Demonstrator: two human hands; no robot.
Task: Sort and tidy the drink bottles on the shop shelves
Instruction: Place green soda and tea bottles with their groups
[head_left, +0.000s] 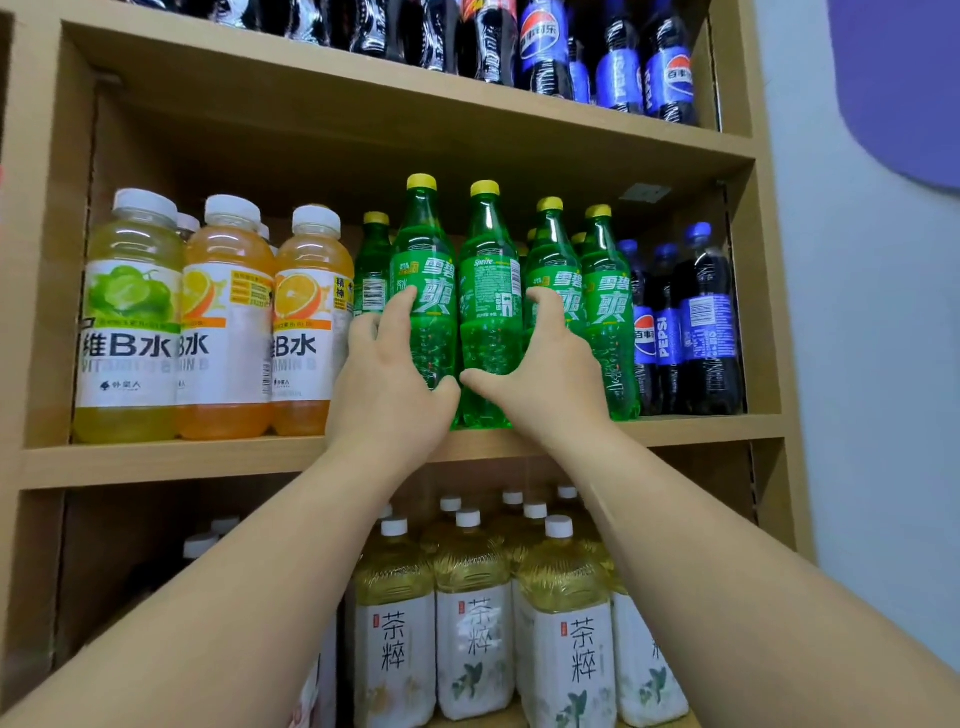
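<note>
Head: left hand (384, 384), right hand (556, 374) grips clamp Sprite btls (488, 291) betw vitamin drinks (223, 322), Pepsi (701, 332).

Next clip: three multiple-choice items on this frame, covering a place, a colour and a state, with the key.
1. On the middle shelf, the Pepsi bottles stand: A) left end B) right end C) centre
2. Caps of the Sprite bottles are: A) white B) blue C) yellow
3. The left hand and right hand are: A) each gripping a Sprite bottle B) hanging idle C) unscrewing a cap

1 B, right of the Sprite bottles; 2 C, yellow tops show; 3 A, fingers curl round two front bottles.
</note>
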